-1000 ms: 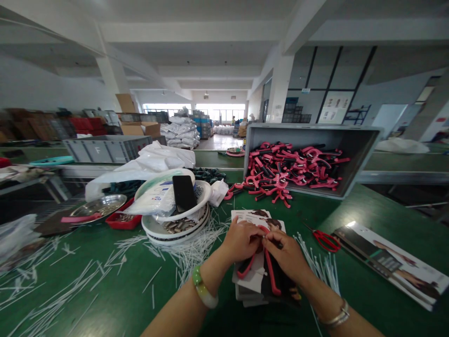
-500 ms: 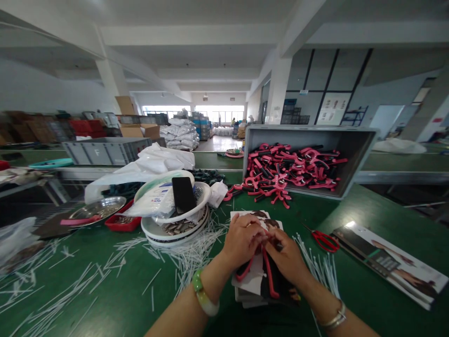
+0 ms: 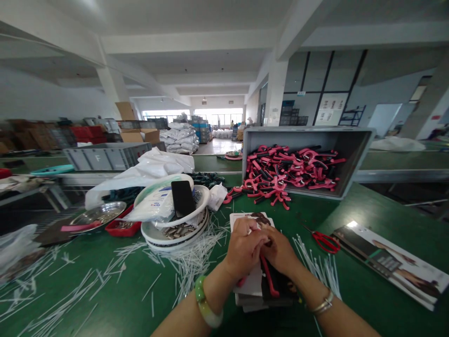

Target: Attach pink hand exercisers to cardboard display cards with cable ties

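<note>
Green-topped workbench [image 3: 354,285] carries a stack of printed cards [image 3: 249,299] with a red-and-black plastic hand grip [image 3: 269,281] lying on it, likely light and stiff, best held by its handles. The left hand [image 3: 244,248] and right hand [image 3: 279,252] now press closer together over its top, hiding whatever the fingers pinch.

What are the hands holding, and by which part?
The left hand and right hand both hold a pink-and-black V-shaped exerciser at its top joint, though the fingers hide the exact grip.
</note>
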### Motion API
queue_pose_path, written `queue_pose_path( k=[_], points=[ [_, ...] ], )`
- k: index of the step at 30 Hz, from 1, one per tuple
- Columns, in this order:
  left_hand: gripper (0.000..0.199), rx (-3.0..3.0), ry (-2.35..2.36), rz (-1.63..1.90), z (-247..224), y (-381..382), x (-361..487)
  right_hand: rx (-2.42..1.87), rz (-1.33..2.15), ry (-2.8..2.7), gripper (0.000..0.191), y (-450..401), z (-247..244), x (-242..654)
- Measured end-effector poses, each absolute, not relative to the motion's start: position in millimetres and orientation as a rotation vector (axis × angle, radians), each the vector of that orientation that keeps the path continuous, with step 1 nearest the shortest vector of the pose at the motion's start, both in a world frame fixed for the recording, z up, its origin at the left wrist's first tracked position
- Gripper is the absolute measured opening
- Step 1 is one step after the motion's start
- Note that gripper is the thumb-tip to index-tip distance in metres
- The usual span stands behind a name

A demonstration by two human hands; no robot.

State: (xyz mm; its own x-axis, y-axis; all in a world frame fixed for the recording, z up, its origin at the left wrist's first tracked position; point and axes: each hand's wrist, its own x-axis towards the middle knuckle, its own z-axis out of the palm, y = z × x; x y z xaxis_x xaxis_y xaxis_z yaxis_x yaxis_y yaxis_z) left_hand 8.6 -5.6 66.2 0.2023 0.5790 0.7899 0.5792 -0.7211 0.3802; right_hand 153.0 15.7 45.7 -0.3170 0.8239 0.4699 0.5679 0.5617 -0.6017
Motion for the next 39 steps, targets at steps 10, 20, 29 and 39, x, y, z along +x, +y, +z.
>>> queue_pose_path(
  k=[10,20,29,39],
  points=[
    [0.028,-2.6,-1.89,-1.181,57.9,-6.3,-5.2,-1.032,0.364,-1.978,0.019,22.1,46.2,157.1],
    [0.025,-2.479,-2.076,-1.183,50.8,0.7,-1.7,-0.947,0.047,-2.23,0.019,-3.8,47.9,160.1],
    [0.021,-2.495,-2.201,-1.088,53.7,13.8,1.0,-0.806,0.11,-2.283,0.022,0.9,52.0,165.2],
    [0.026,-2.437,-2.195,-1.28,52.3,12.1,3.6,-0.921,0.267,-2.567,0.017,-8.5,82.1,170.9]
  ],
)
